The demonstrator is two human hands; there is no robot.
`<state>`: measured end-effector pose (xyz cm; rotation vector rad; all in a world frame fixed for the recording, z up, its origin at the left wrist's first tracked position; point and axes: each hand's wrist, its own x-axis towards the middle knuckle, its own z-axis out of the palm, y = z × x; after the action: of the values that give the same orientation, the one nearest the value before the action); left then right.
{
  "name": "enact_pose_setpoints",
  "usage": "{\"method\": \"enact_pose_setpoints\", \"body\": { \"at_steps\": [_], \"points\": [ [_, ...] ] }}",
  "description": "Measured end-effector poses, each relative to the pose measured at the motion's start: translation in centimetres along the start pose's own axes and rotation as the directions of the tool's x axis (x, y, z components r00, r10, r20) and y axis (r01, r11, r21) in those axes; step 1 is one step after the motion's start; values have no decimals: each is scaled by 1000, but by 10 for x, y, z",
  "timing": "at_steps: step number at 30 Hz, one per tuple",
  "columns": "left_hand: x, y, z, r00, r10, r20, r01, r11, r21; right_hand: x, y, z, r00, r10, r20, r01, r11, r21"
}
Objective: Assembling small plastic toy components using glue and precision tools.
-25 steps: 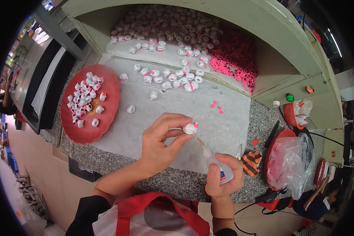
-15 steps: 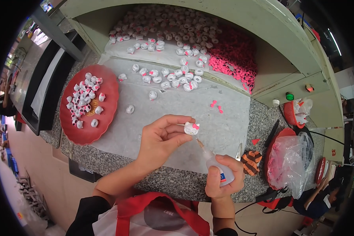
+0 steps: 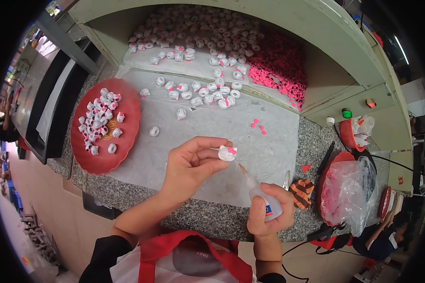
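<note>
Pinched between the thumb and fingers of my left hand is a small white cat head figure with a pink bow. My right hand grips a translucent squeeze bottle, tilted so that its thin nozzle points up and left. The nozzle tip is at the lower right edge of the cat head; whether it touches cannot be made out. Both hands are over a pale sheet on the worktop. Two pink bow pieces lie on that sheet, beyond the bottle. Several similar white heads are spread farther back.
At the left, a red scalloped plate holds a pile of white heads. A cubby shelf contains more heads and a pink heap. An orange-and-black striped cloth piece, a red tray with plastic bags and a red basket are at right.
The cat head has tilted slightly in my left fingers and shifted a little left. My right hand keeps the bottle in nearly the same place. The whole view has moved slightly.
</note>
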<state>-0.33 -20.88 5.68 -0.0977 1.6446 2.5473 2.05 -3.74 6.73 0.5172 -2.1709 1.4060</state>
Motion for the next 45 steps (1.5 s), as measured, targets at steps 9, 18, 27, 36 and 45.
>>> {"method": "enact_pose_setpoints", "body": {
  "at_steps": [9, 18, 27, 36, 45],
  "points": [
    [1, -1, 0, 1000, 18, -23, -17, 1000, 20, 5, -1, -1, 997, -52, 49, 52, 999, -8],
    [6, -7, -4, 999, 40, -11, -40, 999, 31, 15, 0, -1, 914, 405, -21, -395, 901, 180],
    [5, -16, 2, 1000, 5, 23, -5, 999, 31, 65, 104, 15, 864, 503, 32, -407, 734, -544],
    [7, -27, 2, 997, -56, -58, 63, 991, 122, 25, 55, 7, 784, 612, 105, -615, 788, -7],
    [5, -37, 7, 984, 177, 5, -171, 942, 289, 23, 12, 14, 805, 491, 333, -568, 800, 194]
  ]
}}
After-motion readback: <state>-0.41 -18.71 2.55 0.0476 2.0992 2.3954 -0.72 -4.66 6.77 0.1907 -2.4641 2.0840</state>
